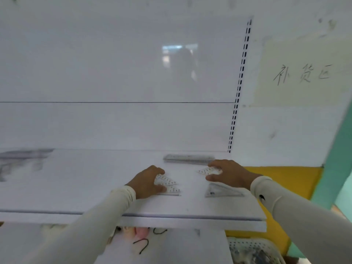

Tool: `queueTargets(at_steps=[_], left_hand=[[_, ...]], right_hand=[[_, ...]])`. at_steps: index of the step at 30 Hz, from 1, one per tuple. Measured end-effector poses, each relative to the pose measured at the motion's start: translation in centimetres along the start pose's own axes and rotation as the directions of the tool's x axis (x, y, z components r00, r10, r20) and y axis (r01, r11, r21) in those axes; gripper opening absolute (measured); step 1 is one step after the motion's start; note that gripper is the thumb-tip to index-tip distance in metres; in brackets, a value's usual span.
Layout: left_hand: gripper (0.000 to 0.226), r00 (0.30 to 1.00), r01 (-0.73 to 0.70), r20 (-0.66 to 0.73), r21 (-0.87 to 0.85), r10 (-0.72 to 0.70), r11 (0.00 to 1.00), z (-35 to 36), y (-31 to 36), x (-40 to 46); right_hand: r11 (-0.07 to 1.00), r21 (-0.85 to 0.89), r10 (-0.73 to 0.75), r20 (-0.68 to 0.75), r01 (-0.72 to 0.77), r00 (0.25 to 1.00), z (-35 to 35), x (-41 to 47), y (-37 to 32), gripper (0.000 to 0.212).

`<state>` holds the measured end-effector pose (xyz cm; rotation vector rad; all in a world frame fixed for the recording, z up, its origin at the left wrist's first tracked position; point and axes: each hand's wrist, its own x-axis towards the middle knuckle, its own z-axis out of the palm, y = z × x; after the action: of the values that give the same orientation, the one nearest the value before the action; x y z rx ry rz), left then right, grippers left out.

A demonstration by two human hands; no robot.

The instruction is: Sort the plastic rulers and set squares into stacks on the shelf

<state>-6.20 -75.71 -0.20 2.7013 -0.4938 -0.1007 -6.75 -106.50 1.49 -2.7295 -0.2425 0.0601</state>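
Left hand [147, 182] curled over a small pile of clear set squares [168, 184] near the middle of the white shelf [76, 187], fingers at the far edge, thumb at the near edge, grasping the pile. Right hand [227, 173] pinching another clear piece [206, 171] between thumb and fingers, just right of the pile and apart from it. Near and right of that, lying flat and untouched, a grey-tinted triangular set square [222, 191]. Farther back, against the rear panel, a stack of long straight rulers [188, 158]. Blurred throughout; count of pieces under the left hand not readable, and the shape of the right-hand piece half hidden by fingers. Thin transparent plastic, black printed scale marks; smooth matte shelf.
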Motion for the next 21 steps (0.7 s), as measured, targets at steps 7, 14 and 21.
queueTargets(at_steps=[7,14,21], left_hand=[[0.063,0.999,-0.006,0.046,-0.034,0.008,0.999,0.3,-0.4,0.0],[0.069,0.994,-0.042,0.105,-0.010,0.043,0.999,1.3,-0.6,1.5],[0.081,0.987,-0.090,0.126,-0.053,0.096,0.995,1.8,-2.0,1.6]], right_hand=[[1.000,-0.017,-0.016,-0.009,0.016,1.000,0.6,0.8,-1.3,0.059],[1.000,-0.014,0.009,-0.017,-0.009,1.000,1.3,0.0,-1.5,0.060],[0.999,-0.037,0.020,-0.010,-0.021,1.000,1.1,-0.2,-2.5,0.060]])
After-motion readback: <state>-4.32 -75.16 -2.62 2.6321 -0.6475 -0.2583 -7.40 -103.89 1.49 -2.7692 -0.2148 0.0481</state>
